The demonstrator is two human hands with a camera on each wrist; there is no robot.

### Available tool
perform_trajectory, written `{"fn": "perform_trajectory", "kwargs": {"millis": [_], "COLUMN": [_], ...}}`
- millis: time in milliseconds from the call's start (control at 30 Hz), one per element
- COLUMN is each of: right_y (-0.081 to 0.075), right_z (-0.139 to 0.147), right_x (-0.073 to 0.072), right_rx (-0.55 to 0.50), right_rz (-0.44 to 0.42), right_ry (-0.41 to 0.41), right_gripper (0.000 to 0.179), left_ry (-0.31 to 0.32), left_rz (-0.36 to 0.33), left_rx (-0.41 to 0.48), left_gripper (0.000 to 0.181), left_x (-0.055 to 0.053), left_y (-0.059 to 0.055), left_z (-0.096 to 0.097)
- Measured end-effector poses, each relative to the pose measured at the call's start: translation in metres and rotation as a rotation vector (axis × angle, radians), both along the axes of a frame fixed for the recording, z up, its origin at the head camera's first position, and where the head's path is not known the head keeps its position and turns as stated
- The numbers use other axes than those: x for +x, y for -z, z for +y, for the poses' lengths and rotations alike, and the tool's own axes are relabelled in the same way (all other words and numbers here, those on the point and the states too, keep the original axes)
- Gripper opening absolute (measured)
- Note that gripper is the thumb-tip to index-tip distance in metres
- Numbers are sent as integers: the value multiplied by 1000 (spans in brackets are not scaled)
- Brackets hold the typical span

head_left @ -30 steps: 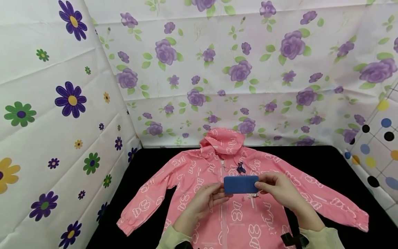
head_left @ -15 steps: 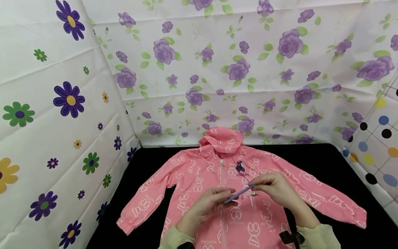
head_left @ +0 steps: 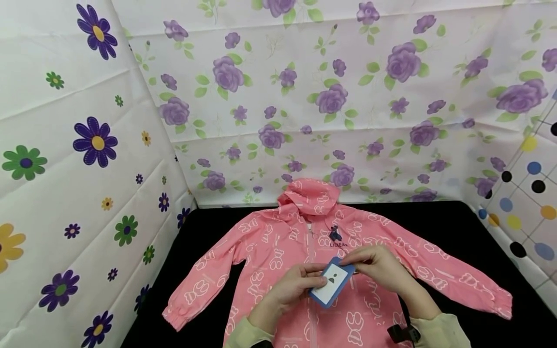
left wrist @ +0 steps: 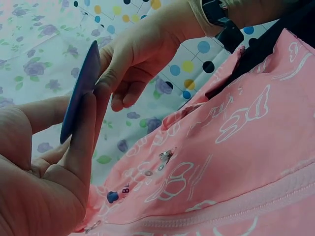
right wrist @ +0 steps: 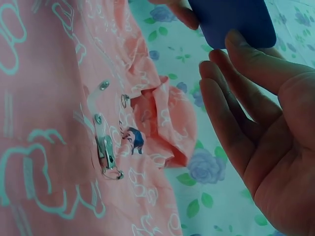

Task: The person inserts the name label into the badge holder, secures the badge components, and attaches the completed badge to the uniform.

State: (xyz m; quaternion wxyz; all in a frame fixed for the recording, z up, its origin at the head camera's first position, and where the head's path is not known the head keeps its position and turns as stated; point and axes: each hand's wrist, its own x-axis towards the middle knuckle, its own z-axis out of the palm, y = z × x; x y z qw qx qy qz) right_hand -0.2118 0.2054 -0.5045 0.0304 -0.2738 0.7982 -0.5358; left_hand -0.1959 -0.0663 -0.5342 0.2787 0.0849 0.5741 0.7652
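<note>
Badge (head_left: 333, 282): held above jacket (head_left: 270, 256), seemingly being inspected.
Grip: badge pinched by left hand (head_left: 293, 286) and right hand (head_left: 377, 266).
Clip (right wrist: 105, 150): to be reached, one hand should be freed.

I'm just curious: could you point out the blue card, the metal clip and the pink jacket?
Blue card (head_left: 335, 286): head view, on the white panel of its face.
Metal clip (right wrist: 108, 151): right wrist view, on its metal body.
Pink jacket (head_left: 296, 251): head view, on its upper front.
</note>
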Motion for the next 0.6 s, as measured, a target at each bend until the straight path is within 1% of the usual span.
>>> {"fn": "perform_trajectory", "kwargs": {"millis": [100,233,433,600], "right_y": [2,1,1,2], "right_z": [-3,-6,-5,-3], "right_x": [-1,-1,0,-1], "right_rx": [35,79,91,67], "right_rz": [21,24,-94,-152], "right_ry": [-15,-6,55,106], "right_gripper": [25,23,18,26], "left_ry": [-13,-30,-53,-53], "left_rz": [12,11,7,13], "left_rx": [-5,0,-4,-4], "left_gripper": [46,43,40,40], "left_x": [1,1,0,-2], "left_y": [1,2,3,1], "left_z": [2,3,0,-1]}}
